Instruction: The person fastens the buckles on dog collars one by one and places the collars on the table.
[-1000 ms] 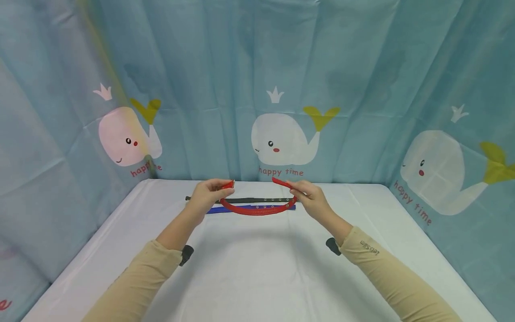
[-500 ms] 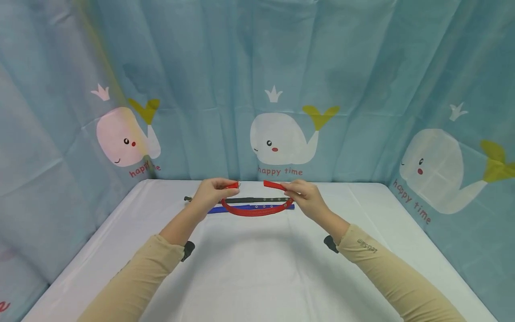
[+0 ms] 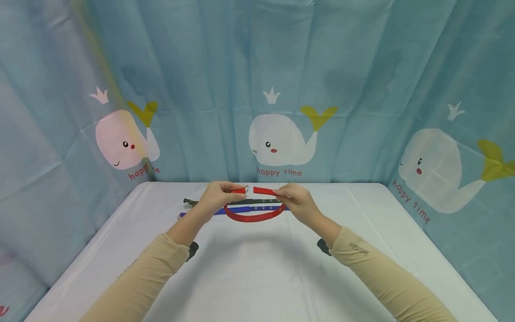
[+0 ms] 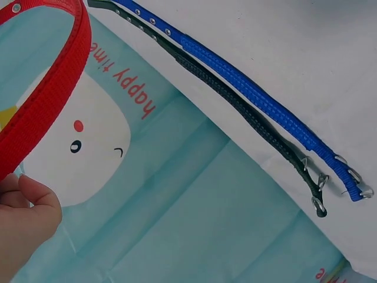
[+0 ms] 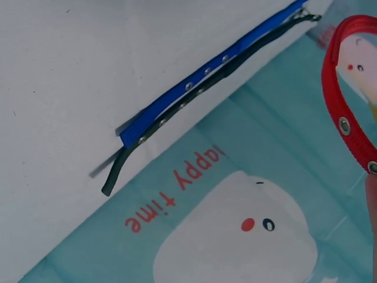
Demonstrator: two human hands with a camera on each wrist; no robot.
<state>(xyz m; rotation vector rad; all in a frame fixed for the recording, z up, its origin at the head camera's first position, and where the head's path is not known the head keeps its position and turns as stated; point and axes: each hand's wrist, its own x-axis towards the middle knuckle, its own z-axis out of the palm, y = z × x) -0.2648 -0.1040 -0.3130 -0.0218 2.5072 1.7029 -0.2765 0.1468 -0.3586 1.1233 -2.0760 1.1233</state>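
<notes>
I judge this step as bringing together the ends of the red woven strap with metal eyelets (image 3: 254, 218), above the table (image 3: 257, 286) toward its far edge; next needs careful aligning. The left hand (image 3: 217, 197) pinches the ringed end, the right hand (image 3: 299, 202) the plain one. Since earlier, their gap became smaller

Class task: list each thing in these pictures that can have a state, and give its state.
Red collar: held up, curved, unfastened, ends apart.
Blue collar: laid out, unfastened.
Dark green collar: laid out, unfastened.
Left hand: pinching Red collar's metal-fitted end.
Right hand: pinching near its other end.
Curtain: hanging, creased.
</notes>
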